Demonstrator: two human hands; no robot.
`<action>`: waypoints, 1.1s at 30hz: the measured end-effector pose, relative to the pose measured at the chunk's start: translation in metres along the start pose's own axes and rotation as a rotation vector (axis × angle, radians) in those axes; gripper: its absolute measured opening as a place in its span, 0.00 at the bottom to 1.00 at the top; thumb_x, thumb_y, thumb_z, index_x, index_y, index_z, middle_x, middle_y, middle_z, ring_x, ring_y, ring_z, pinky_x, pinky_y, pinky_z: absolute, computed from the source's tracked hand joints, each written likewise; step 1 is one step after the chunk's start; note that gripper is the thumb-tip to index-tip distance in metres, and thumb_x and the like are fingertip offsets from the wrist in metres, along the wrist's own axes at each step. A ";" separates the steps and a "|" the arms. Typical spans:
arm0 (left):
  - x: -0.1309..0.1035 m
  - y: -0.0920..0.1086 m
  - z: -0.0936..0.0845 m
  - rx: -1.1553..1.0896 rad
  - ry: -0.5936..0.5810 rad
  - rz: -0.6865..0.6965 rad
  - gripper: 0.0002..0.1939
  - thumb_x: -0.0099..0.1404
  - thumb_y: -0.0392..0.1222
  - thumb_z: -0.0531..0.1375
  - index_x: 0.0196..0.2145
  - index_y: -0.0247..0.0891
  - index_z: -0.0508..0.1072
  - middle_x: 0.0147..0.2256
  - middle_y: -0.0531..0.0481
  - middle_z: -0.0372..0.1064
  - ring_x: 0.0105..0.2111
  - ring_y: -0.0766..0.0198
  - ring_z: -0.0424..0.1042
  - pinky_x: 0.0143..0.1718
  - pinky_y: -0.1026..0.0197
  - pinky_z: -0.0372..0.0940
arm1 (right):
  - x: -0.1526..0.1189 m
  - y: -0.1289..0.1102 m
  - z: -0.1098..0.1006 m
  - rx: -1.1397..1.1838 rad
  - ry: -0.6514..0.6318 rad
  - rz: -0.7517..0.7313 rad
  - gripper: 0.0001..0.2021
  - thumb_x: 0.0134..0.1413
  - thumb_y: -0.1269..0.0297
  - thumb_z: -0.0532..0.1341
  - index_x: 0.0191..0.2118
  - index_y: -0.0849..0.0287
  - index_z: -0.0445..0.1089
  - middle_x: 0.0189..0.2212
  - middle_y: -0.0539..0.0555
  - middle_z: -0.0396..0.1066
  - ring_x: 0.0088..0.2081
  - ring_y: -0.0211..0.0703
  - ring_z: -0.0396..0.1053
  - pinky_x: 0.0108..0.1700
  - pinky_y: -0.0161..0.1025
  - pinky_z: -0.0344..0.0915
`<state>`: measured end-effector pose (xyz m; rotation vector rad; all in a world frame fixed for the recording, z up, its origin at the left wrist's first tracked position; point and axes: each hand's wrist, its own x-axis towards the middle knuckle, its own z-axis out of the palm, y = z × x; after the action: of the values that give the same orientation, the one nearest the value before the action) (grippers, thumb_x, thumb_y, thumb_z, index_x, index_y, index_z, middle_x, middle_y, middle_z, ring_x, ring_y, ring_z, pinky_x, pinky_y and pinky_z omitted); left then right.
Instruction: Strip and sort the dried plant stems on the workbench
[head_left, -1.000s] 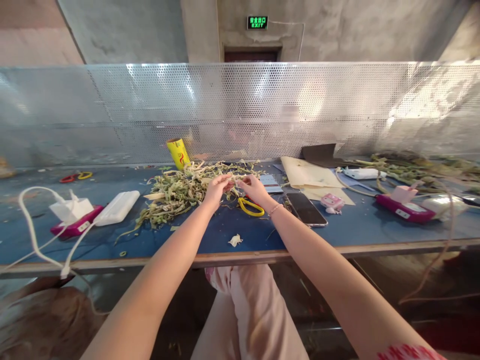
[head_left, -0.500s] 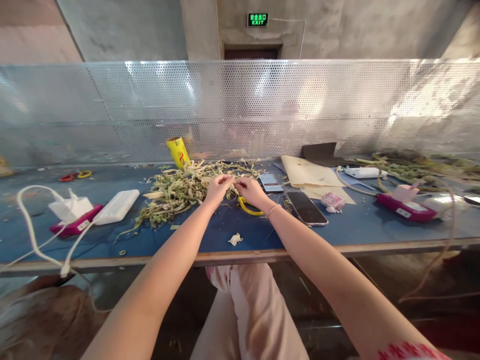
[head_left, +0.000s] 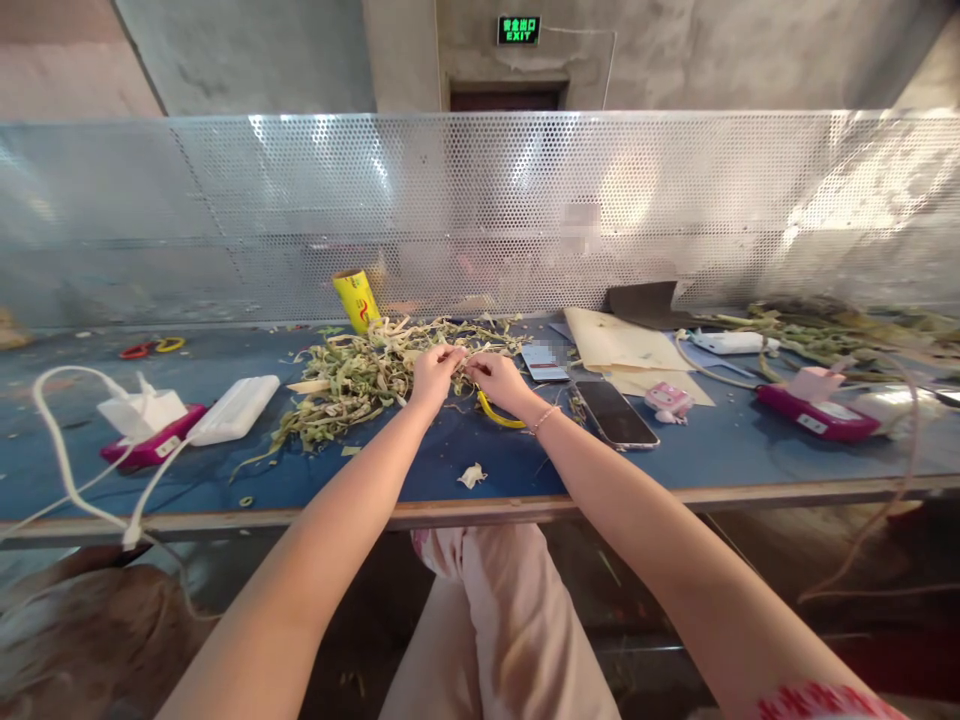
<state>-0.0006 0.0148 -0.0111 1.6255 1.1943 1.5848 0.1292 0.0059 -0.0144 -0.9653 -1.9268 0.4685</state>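
Lying beside and beyond left hand [head_left: 436, 376] | withered plant pile [head_left: 351, 382]

Workshop, bare concrete wall [head_left: 720, 55], lit exit sign [head_left: 518, 31], perforated metal partition [head_left: 300, 215], blue workbench [head_left: 720, 450]

Best way thru is the blue surface's [head_left: 427, 470] near edge at ctr, w/ only a white scrap [head_left: 472, 476] there, + the gap R of ctr btwn pink toy [head_left: 669, 402] & magenta power strip [head_left: 814, 421]. Plant heap [head_left: 349, 380] & yellow tube [head_left: 357, 300] block L of ctr toward the far edge, along which a mesh panel [head_left: 480, 220] stands. White cable [head_left: 57, 430] loops over the near edge, far L.
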 end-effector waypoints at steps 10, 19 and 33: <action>0.000 -0.001 -0.003 0.110 0.068 0.077 0.12 0.53 0.46 0.56 0.19 0.36 0.64 0.16 0.56 0.55 0.20 0.70 0.56 0.24 0.66 0.52 | 0.002 0.001 0.003 0.126 -0.094 0.038 0.07 0.46 0.68 0.52 0.26 0.61 0.66 0.19 0.47 0.61 0.22 0.33 0.54 0.27 0.32 0.50; 0.000 -0.004 0.003 -0.208 0.079 -0.128 0.12 0.50 0.44 0.59 0.19 0.35 0.62 0.17 0.57 0.56 0.19 0.73 0.56 0.23 0.67 0.55 | 0.002 0.006 0.001 0.182 -0.190 -0.049 0.08 0.46 0.70 0.52 0.29 0.61 0.68 0.18 0.45 0.56 0.21 0.31 0.50 0.26 0.31 0.49; -0.002 0.001 0.006 -0.406 0.107 -0.230 0.12 0.50 0.41 0.60 0.17 0.34 0.61 0.17 0.57 0.58 0.17 0.75 0.58 0.22 0.67 0.55 | 0.002 0.011 0.000 0.189 -0.266 -0.071 0.09 0.47 0.69 0.53 0.35 0.60 0.68 0.16 0.43 0.51 0.20 0.31 0.49 0.25 0.30 0.49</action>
<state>0.0054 0.0141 -0.0122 1.1190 0.9895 1.6502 0.1339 0.0143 -0.0205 -0.7388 -2.1001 0.7544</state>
